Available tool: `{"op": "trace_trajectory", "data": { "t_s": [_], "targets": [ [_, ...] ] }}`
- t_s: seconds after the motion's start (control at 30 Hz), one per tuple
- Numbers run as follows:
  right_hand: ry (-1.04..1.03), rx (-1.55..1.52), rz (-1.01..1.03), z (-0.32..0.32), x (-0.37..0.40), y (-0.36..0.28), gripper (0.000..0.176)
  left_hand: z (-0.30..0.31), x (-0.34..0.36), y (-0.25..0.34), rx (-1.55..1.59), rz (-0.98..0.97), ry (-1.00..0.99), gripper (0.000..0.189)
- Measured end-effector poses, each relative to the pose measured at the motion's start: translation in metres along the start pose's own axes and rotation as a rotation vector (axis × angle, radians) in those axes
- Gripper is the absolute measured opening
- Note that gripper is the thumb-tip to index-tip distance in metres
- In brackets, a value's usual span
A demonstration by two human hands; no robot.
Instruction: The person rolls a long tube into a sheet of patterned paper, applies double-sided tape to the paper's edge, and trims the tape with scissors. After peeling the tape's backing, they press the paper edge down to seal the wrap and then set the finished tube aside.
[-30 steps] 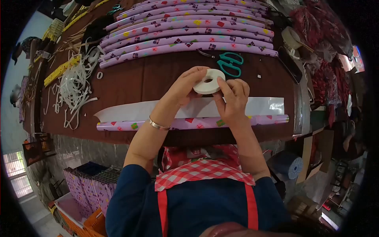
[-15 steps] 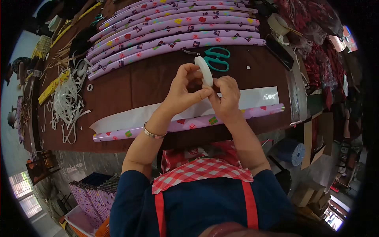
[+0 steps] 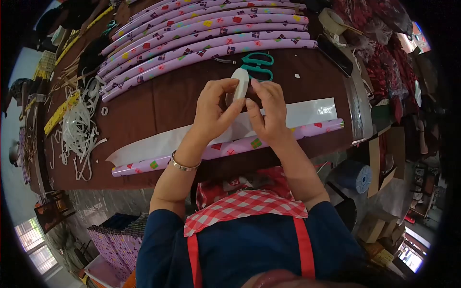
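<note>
A white tape roll [image 3: 240,82] is upright in my left hand [image 3: 214,106], pinched between the thumb and fingers. Just to its right is my right hand [image 3: 270,109], its thumb and fingers apart near the roll's edge; whether a strip of tape lies between them is too small to tell. Beneath both forearms, a purple patterned roll of wrapping paper [image 3: 255,143] lies along the table's near edge, its white sheet [image 3: 307,111] partly unrolled behind it. Green-handled scissors [image 3: 258,66] rest beyond the hands.
Several rolled purple papers [image 3: 211,51] lie across the far side. Tangled white strips [image 3: 79,126] are on the left. At the right are a black phone [image 3: 334,55], a wide tape roll [image 3: 332,21] and red wrapped material [image 3: 384,67]. A blue spool [image 3: 356,176] stands below the table's right side.
The right hand's fingers have come off the tape roll and spread apart. The roll, in my left hand, has turned more edge-on. The view has shifted slightly.
</note>
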State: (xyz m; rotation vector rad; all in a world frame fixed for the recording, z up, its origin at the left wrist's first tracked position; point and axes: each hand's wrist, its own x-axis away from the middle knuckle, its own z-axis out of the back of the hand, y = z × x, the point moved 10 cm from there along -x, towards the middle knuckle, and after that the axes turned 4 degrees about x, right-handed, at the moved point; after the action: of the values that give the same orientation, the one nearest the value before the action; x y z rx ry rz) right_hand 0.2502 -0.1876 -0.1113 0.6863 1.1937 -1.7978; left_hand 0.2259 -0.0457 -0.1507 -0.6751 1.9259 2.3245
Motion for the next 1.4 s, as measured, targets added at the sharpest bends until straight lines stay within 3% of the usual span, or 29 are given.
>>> {"op": "trace_trajectory", "data": {
  "t_s": [0.13, 0.33, 0.67, 1.1, 1.4],
  "targets": [
    [-0.025, 0.008, 0.014, -0.002, 0.002, 0.002, 0.031, -0.004, 0.000, 0.026, -0.475, -0.234, -0.047, 0.041],
    [-0.022, 0.026, 0.023, -0.002, 0.002, -0.001, 0.026, 0.000, 0.001, 0.024, -0.484, -0.252, 0.032, 0.040],
    [-0.033, -0.012, -0.027, -0.002, 0.003, 0.005, 0.020, -0.006, 0.001, 0.024, -0.504, -0.249, -0.003, 0.040],
    [-0.014, 0.047, 0.008, -0.001, 0.000, 0.000, 0.025, -0.005, 0.000, 0.017, -0.480, -0.242, -0.006, 0.042],
    [-0.015, -0.090, 0.020, 0.001, 0.003, -0.001, 0.025, -0.002, 0.001, 0.019, -0.436, -0.219, 0.017, 0.038]
  ]
}}
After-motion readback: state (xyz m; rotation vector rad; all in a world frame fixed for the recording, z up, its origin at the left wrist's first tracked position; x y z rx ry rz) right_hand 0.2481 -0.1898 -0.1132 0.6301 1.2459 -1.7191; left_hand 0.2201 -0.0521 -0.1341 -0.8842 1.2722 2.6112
